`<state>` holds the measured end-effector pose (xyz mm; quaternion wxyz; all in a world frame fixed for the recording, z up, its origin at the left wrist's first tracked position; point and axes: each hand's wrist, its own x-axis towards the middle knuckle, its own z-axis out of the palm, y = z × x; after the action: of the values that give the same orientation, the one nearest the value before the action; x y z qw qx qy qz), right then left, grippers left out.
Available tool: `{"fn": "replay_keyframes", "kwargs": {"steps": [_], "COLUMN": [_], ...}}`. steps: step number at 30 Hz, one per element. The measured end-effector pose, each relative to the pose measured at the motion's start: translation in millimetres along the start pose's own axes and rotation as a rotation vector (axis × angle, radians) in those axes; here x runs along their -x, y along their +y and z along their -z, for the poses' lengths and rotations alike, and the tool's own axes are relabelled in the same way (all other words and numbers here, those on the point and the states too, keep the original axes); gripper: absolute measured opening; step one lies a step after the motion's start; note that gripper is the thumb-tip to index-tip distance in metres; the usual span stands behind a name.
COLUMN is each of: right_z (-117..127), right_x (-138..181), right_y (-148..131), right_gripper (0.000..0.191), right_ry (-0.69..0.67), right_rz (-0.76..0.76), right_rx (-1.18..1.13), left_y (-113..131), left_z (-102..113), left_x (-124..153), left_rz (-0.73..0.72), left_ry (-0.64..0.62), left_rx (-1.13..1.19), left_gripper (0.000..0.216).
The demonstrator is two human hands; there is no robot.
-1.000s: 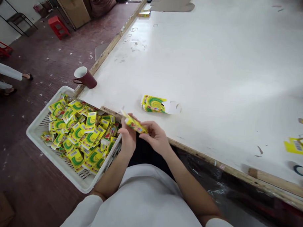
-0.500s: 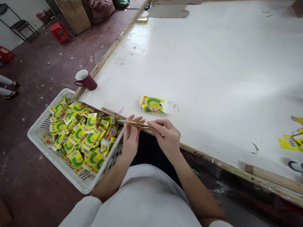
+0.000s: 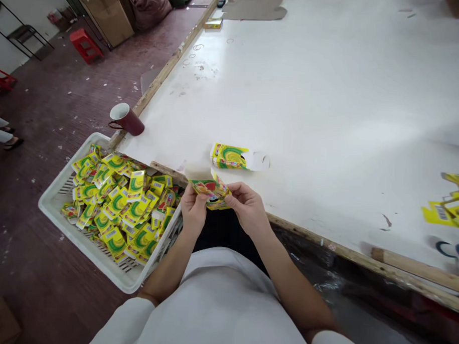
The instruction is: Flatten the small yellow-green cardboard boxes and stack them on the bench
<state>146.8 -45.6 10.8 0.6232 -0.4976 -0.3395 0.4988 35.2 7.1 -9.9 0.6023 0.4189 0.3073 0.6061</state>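
Between my two hands is a small yellow and green printed carton point(image 3: 210, 188), opened out into a box shape with a pale flap standing up on its far left side. My left hand point(image 3: 193, 210) grips the left part of it, thumb on the near face. The fingers and thumb of my right hand point(image 3: 247, 206) pinch its right end. Just beyond, on the white table point(image 3: 329, 120), lies a flat stack of similar cartons point(image 3: 232, 156) with white flaps pointing right. To the left of my left hand, a white plastic basket point(image 3: 92, 265) holds many folded yellow cartons point(image 3: 117, 200).
A maroon mug point(image 3: 128, 119) stands at the table's left corner by the wooden edge strip point(image 3: 169, 69). More yellow cartons point(image 3: 452, 207) lie at the far right. Grey cardboard point(image 3: 254, 8) rests at the back. Red stools point(image 3: 86, 45) and a person's legs point(image 3: 1, 131) are on the left.
The carton was a flat, edge-on piece; now it is opened out and tilted, showing its printed faces. My left fingers have closed around it. The view has shifted slightly.
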Motion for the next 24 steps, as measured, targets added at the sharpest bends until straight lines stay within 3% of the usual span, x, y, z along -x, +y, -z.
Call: {"fn": "replay_keyframes", "kwargs": {"steps": [2, 4, 6, 8, 10, 13, 14, 16, 18, 19, 21, 24], "right_z": [0, 1, 6, 16, 27, 34, 33, 28, 22, 20, 17, 12], "right_x": [-4, -6, -8, -9, -7, 1, 4, 10, 14, 16, 16, 14], "right_y": [2, 4, 1, -9, -22, -41, -44, -46, -41, -37, -28, -16], "right_gripper": [0.037, 0.038, 0.036, 0.025, 0.005, 0.020, 0.024, 0.027, 0.030, 0.041, 0.063, 0.056], "right_ry": [0.036, 0.055, 0.065, 0.098, 0.147, 0.097, 0.026, -0.075, 0.013, 0.107, 0.227, 0.103], "right_rz": [-0.027, -0.016, 0.052, 0.227, 0.491, 0.842, 0.914, 0.993, 0.961, 0.900, 0.688, 0.283], "right_rx": [-0.059, -0.067, -0.005, 0.191, 0.521, 0.990, 1.071, 1.115, 1.039, 0.963, 0.765, 0.459], "left_y": [-5, -7, -4, 7, 26, 55, 62, 66, 61, 57, 46, 32], "left_z": [-3, -6, -4, 3, 14, 27, 28, 24, 17, 13, 8, 5], "left_x": [2, 3, 1, -6, -15, -25, -26, -23, -16, -12, -2, 9], "left_rz": [0.017, 0.032, 0.072, 0.062, -0.061, -0.262, -0.259, -0.136, 0.007, 0.035, -0.007, -0.203], "left_ry": [0.074, 0.128, 0.085, -0.013, -0.126, -0.367, -0.472, -0.665, -0.701, -0.665, -0.557, -0.544], "left_rx": [0.030, 0.052, 0.046, 0.027, -0.051, -0.453, -0.618, -0.841, -0.914, -0.928, -0.952, -0.947], "left_gripper": [0.033, 0.032, 0.034, 0.038, 0.051, 0.095, 0.106, 0.102, 0.079, 0.070, 0.067, 0.074]}}
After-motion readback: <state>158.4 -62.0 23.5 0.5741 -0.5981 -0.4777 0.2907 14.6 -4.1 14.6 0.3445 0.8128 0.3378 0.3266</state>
